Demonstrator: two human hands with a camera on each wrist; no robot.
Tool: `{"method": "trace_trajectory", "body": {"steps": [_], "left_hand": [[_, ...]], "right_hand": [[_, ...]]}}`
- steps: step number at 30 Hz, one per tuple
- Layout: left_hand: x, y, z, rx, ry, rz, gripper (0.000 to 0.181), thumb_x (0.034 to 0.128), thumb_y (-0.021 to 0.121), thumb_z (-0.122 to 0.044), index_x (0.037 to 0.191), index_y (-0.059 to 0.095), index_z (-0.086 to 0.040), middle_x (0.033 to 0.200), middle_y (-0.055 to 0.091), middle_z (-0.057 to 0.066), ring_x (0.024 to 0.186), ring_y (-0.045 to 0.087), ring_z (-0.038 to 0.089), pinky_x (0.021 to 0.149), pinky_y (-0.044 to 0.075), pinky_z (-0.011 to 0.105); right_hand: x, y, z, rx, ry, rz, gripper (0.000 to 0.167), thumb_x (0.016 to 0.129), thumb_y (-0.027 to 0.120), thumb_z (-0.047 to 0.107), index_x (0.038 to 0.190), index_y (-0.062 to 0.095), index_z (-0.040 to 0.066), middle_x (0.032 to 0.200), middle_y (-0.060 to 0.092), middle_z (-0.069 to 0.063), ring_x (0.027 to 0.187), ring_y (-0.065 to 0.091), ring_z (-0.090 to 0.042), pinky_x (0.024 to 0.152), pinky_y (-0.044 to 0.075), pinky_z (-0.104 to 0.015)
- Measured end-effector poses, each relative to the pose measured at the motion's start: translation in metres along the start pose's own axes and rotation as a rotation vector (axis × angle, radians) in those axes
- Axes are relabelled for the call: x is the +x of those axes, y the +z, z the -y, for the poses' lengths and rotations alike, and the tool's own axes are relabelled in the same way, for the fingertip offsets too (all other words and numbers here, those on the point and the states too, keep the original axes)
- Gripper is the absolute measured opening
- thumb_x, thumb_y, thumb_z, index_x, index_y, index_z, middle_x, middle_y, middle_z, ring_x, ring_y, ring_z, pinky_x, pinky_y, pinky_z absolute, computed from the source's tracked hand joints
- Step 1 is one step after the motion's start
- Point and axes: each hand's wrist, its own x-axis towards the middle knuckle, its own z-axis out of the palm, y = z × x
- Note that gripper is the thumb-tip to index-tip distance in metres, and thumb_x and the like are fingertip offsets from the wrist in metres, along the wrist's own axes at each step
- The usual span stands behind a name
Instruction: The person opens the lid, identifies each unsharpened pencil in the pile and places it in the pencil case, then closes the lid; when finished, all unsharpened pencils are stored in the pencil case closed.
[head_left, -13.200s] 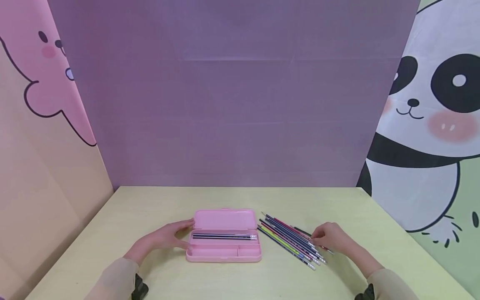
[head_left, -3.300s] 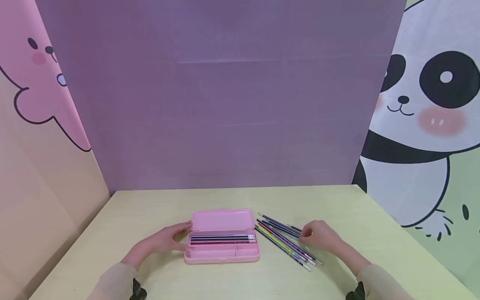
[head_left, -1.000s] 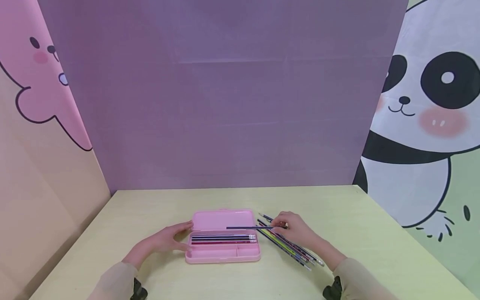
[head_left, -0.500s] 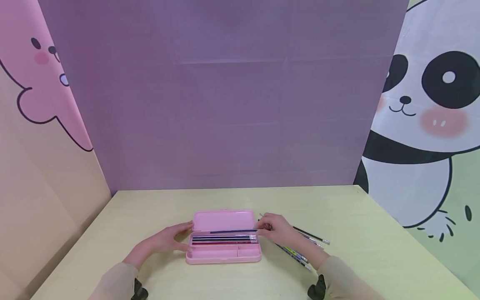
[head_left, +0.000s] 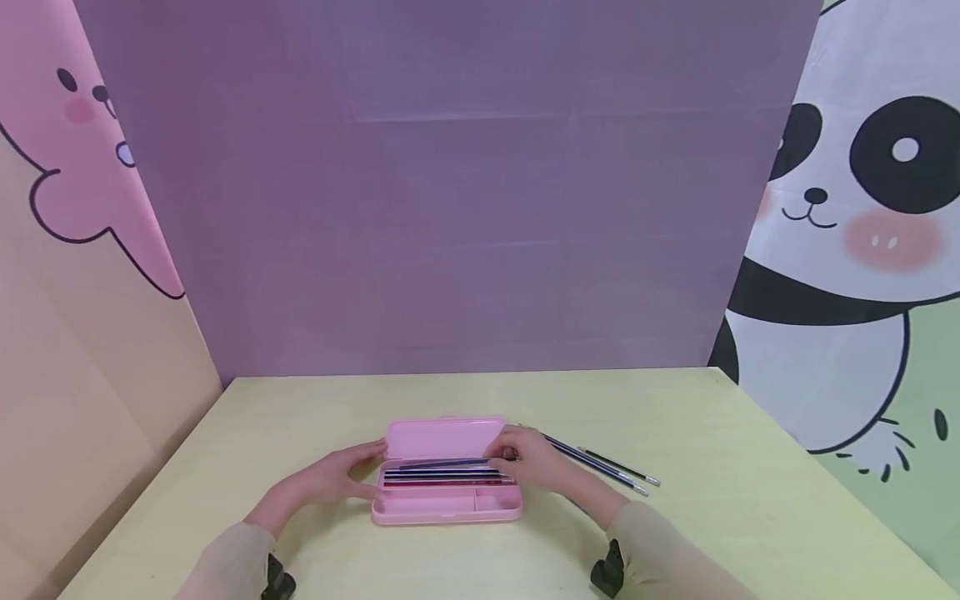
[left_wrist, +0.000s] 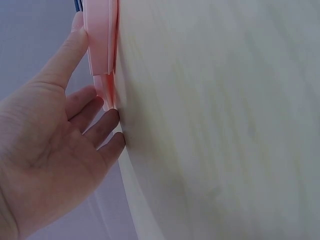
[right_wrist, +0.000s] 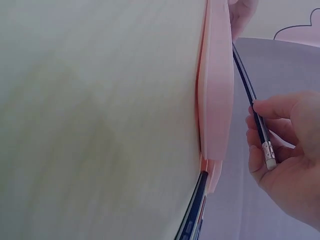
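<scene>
A pink pencil case (head_left: 427, 507) lies opened flat, its lid (head_left: 438, 437) away from me. Several dark pencils and a red pencil (head_left: 442, 483) lie side by side in its long back compartment. My right hand (head_left: 528, 458) pinches a dark striped pencil (right_wrist: 248, 90) near its white eraser end, between thumb and fingers. That pencil slants over the back compartment, its far end low at the left. At the case's left side is my left hand (head_left: 337, 473), fingers loosely extended; its thumb (left_wrist: 67, 55) touches the case's side and the fingertips reach the lid's edge.
Loose dark pencils (head_left: 596, 467) with white erasers lie slanted on the table (head_left: 300, 417) right of the case. My right forearm hides most of the other loose pencils. A purple backdrop (head_left: 465, 208) stands behind the table.
My right hand has carried the dark pencil left from the loose pile and lowered it over the back compartment. Compared with 13 seconds ago, the case holds more pencils. My left hand has stayed put.
</scene>
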Motion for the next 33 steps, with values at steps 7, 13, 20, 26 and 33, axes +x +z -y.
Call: {"method": "trace_trajectory", "body": {"steps": [7,13,20,26,33], "left_hand": [[0.001,0.0,0.0,-0.004,-0.004,0.004,0.087,0.0743,0.077,-0.038,0.144,0.036,-0.008,0.151,0.031,0.017,0.139,0.024,0.041,0.114,0.02,0.057],[0.003,0.001,0.001,0.001,-0.014,0.004,0.086,0.0741,0.077,-0.039,0.144,0.037,-0.009,0.151,0.031,0.016,0.139,0.024,0.04,0.114,0.021,0.056],[0.003,0.001,0.003,0.001,-0.004,0.002,0.088,0.0736,0.077,-0.04,0.144,0.036,-0.008,0.151,0.031,0.017,0.139,0.024,0.04,0.114,0.021,0.056],[0.0,0.0,0.002,-0.004,0.004,0.006,0.089,0.0735,0.077,-0.04,0.144,0.035,-0.007,0.151,0.03,0.019,0.139,0.024,0.042,0.113,0.02,0.057],[-0.002,-0.002,-0.001,-0.005,0.019,0.009,0.086,0.0752,0.077,-0.037,0.144,0.035,-0.006,0.15,0.031,0.02,0.138,0.025,0.042,0.113,0.02,0.058]], "right_hand": [[0.006,0.005,0.004,0.015,-0.009,0.027,0.011,0.086,0.064,0.004,0.093,0.071,0.0,0.081,0.063,-0.001,0.071,0.049,-0.004,0.062,0.045,-0.017],[0.009,0.008,0.005,0.019,-0.015,0.048,0.01,0.085,0.066,0.005,0.091,0.072,0.0,0.083,0.066,-0.003,0.072,0.052,-0.004,0.064,0.048,-0.016],[0.012,0.012,0.007,0.061,0.063,0.091,0.006,0.083,0.069,0.004,0.087,0.07,0.001,0.081,0.068,-0.004,0.069,0.052,-0.004,0.062,0.048,-0.016],[0.014,0.017,0.007,0.015,0.077,0.115,0.004,0.081,0.071,0.004,0.085,0.07,0.006,0.079,0.064,0.001,0.069,0.051,-0.004,0.063,0.048,-0.015],[0.013,0.012,0.006,0.032,0.063,0.113,0.008,0.078,0.069,-0.005,0.084,0.068,0.001,0.074,0.064,-0.003,0.067,0.052,-0.004,0.06,0.048,-0.016]]}}
